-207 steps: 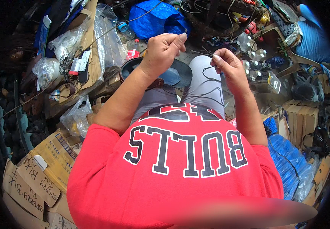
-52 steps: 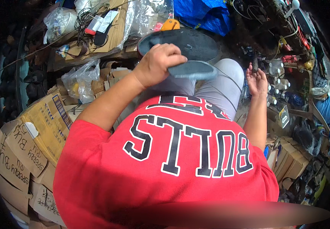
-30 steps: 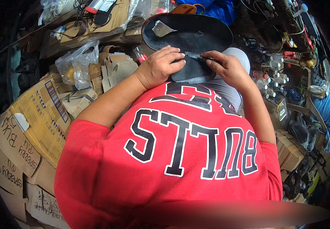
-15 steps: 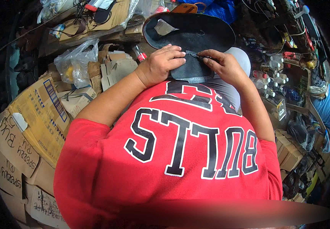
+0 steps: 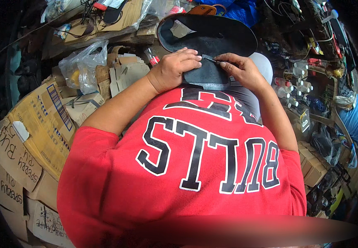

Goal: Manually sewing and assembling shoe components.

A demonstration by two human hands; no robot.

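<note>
A dark grey sheet-like piece (image 5: 207,75) with a rounded lower edge lies at my lap, between my two hands. My left hand (image 5: 178,68) is closed on its upper left side, fingers bent over the edge. My right hand (image 5: 241,69) pinches at its upper right corner, thumb under forefinger. A thin, narrow thing (image 5: 210,58) runs along the top edge from that pinch; its kind is too small to tell. Just beyond both hands stands a large dark oval basin (image 5: 232,35), with a pale scrap (image 5: 181,29) inside.
Cardboard boxes (image 5: 42,124) are stacked at my left, below a clear plastic bag (image 5: 86,68). Several small bottles (image 5: 296,84) stand at the right. A board with odds and ends (image 5: 121,25) lies at the far left, and a blue plastic sheet (image 5: 241,10) at the back.
Both hands stay nearly in place. The right fingertips have shifted slightly along the top edge, and the dark thin thing at them shows less than before.
</note>
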